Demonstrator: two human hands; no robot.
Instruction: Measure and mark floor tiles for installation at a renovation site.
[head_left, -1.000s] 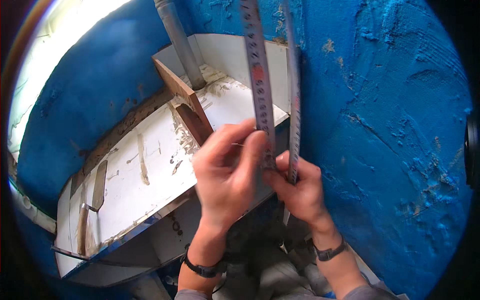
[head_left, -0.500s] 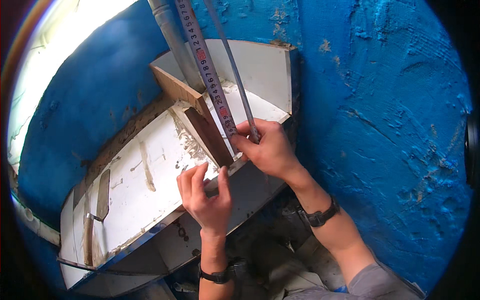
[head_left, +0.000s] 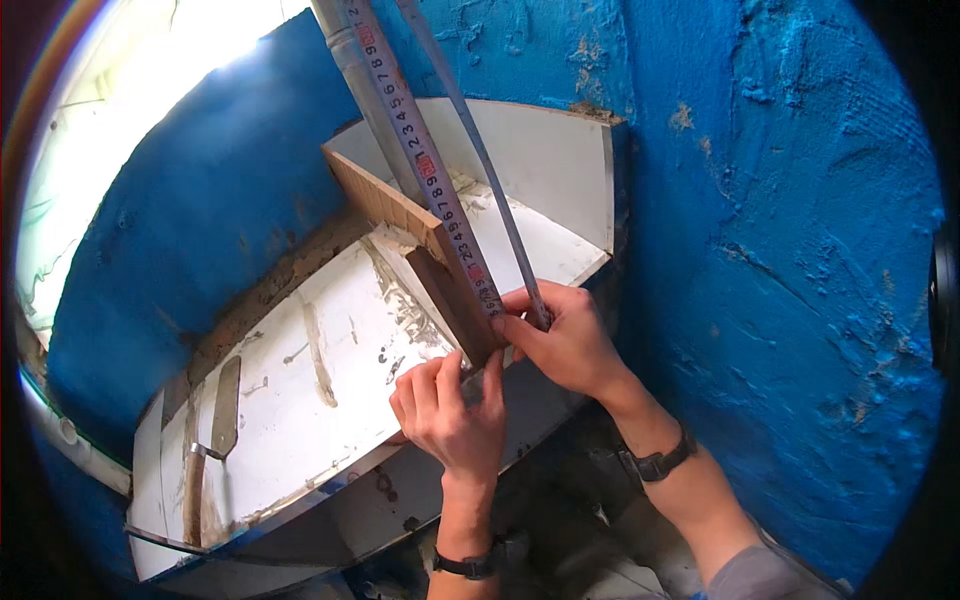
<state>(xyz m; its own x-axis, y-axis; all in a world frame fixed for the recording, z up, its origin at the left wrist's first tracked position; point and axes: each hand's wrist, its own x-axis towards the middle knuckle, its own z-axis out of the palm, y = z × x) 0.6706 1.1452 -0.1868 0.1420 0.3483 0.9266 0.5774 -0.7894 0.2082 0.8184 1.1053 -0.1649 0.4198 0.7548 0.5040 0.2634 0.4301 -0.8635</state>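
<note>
My right hand [head_left: 570,335] pinches the lower end of a tape measure blade [head_left: 425,165], which slants up alongside an upright brown board [head_left: 385,200]. A thin grey rod or tube [head_left: 490,165] runs down to the same fingers; whether they grip it too is unclear. My left hand [head_left: 450,415] is at the front edge of the white panel [head_left: 290,400], its thumb and bent forefinger around the lower end of a dark brown wooden strip [head_left: 450,305]. That strip leans against the brown board, with whitish paste smeared beside it.
A flat-bladed trowel [head_left: 225,405] with a wooden handle lies at the panel's left end. Behind the board a grey pipe [head_left: 370,90] rises past a white upright panel [head_left: 540,165]. A rough blue wall [head_left: 780,250] stands close on the right.
My left hand has moved from just in front of the dark wooden strip onto its lower end. The right hand still holds the tape measure. The whole view has shifted slightly.
</note>
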